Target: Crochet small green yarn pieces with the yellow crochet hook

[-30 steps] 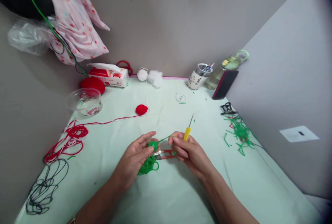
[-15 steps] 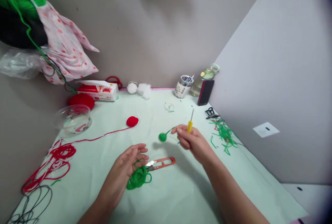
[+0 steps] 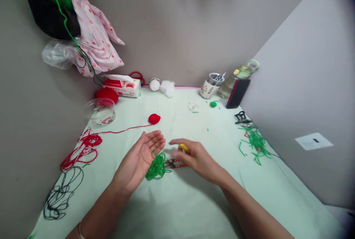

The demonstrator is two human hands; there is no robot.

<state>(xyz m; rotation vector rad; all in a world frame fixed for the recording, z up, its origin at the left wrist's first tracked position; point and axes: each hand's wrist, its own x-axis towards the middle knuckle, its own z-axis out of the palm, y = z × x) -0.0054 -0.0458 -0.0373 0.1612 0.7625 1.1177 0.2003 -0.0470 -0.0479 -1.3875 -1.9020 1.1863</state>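
Left hand (image 3: pixel 141 159), uncurled and empty, is close to green yarn (image 3: pixel 156 168), likely soft, light and tangle-prone, best grasped around its middle, while the right hand (image 3: pixel 195 156) clasps a yellow handle (image 3: pixel 183 147).

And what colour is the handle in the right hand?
Yellow: the handle, partly hidden by the right hand, shows best in the head view.

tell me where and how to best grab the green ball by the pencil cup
Probably pinch the green ball by its left and right sides, from above and the near side: it looks small and round, with the pencil cup behind and the phone to its right.
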